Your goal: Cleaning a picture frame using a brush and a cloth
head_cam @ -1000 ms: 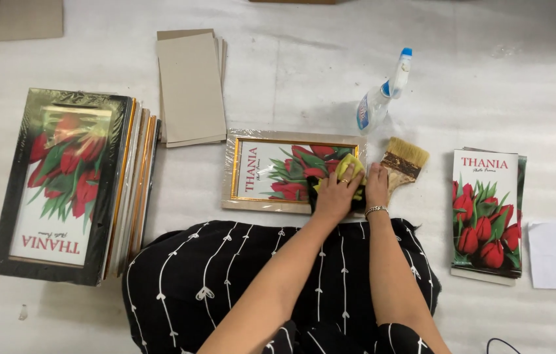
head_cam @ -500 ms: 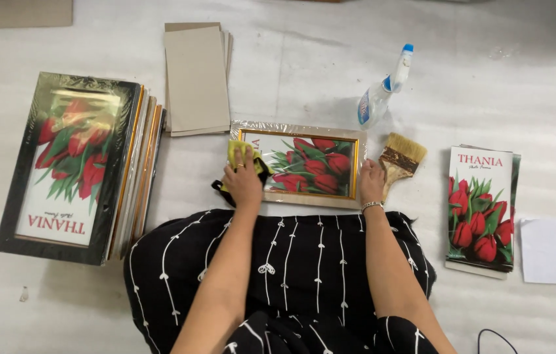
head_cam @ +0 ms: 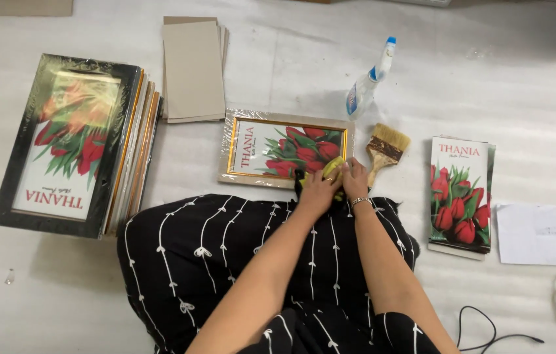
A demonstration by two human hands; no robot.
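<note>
fingers of left hand (head_cam: 317, 191) and right hand (head_cam: 355, 181) press a yellow cloth (head_cam: 331, 167) on the picture frame (head_cam: 284, 149), its long axis lying left-right.

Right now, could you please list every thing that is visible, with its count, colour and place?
Framed tulip picture: one, gold-edged, middle, before the person.
Yellow cloth: one, on the frame's right end, under both hands.
Paintbrush: one, wooden with pale bristles, right of the frame.
Spray bottle: one, clear with blue top, lying above the brush.
Grey boards: small stack, top centre.
Stack of frames: one, dark top frame, left.
Tulip prints: small pile, right.
White paper: one sheet, far right.
Cables: black and white, lower right.
Left hand: on the cloth.
Right hand: on the cloth, bracelet on wrist.
</note>
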